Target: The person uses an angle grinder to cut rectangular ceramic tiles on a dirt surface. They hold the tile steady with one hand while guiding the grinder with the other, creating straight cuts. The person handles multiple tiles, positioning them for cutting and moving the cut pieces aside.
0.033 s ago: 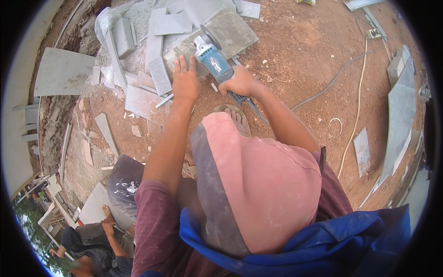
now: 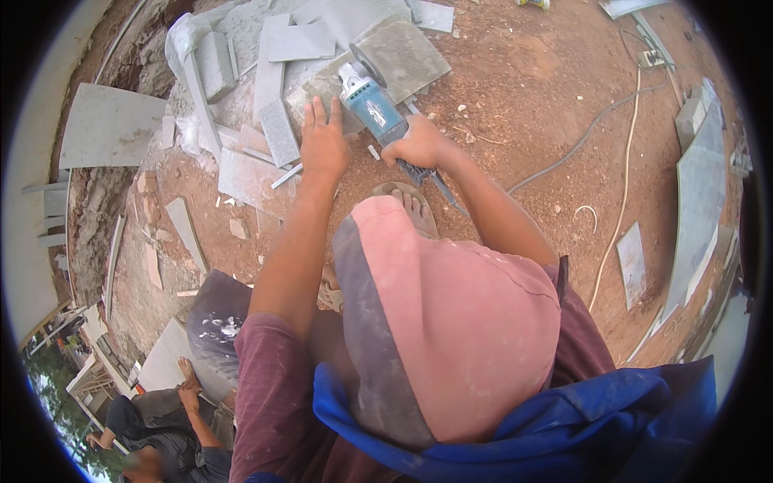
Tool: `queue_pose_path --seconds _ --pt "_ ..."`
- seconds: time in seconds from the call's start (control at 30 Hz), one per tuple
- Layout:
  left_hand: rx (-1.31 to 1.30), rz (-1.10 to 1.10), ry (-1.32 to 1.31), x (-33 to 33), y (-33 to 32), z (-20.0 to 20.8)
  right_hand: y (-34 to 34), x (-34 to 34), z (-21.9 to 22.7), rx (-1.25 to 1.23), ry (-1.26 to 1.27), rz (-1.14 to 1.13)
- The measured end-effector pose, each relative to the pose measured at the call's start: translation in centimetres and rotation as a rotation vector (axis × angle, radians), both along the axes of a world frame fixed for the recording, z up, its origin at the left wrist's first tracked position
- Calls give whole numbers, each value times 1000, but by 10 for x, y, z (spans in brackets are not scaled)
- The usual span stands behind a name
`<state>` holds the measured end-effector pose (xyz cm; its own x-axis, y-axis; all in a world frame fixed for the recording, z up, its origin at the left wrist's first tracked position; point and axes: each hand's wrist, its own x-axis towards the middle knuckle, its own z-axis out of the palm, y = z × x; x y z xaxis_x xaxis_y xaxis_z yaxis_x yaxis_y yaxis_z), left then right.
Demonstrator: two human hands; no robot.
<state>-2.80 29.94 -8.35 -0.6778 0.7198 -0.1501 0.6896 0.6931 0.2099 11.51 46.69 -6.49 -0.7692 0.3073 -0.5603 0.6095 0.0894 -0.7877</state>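
My right hand (image 2: 420,143) is wrapped round the rear handle of a blue angle grinder (image 2: 375,109). At the tool's far end, its cutting disc (image 2: 369,64) stands on edge over a grey stone slab (image 2: 407,60), and pale dust blurs the surface beyond it. Whether the disc touches the slab I cannot tell. My left hand (image 2: 324,143) lies with fingers stretched out on the slab's near left part, just left of the grinder. A power cord (image 2: 451,197) runs from the handle, passing under my right forearm.
Cut tile pieces (image 2: 302,42) lie scattered around the slab. A socket block (image 2: 651,59) with cables sits at the far right. Long grey panels (image 2: 699,193) line the right side. Another person (image 2: 173,419) sits at the lower left. My foot (image 2: 415,211) is close below the grinder.
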Motion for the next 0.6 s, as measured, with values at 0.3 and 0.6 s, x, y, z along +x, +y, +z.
queue_pose_path --seconds 0.3,0.6 --pt "-15 1 19 0 0 -1 -1 -1 1 10 -2 -3" --pt "-3 -2 15 0 -1 0 -2 -2 -2 4 -9 -6"
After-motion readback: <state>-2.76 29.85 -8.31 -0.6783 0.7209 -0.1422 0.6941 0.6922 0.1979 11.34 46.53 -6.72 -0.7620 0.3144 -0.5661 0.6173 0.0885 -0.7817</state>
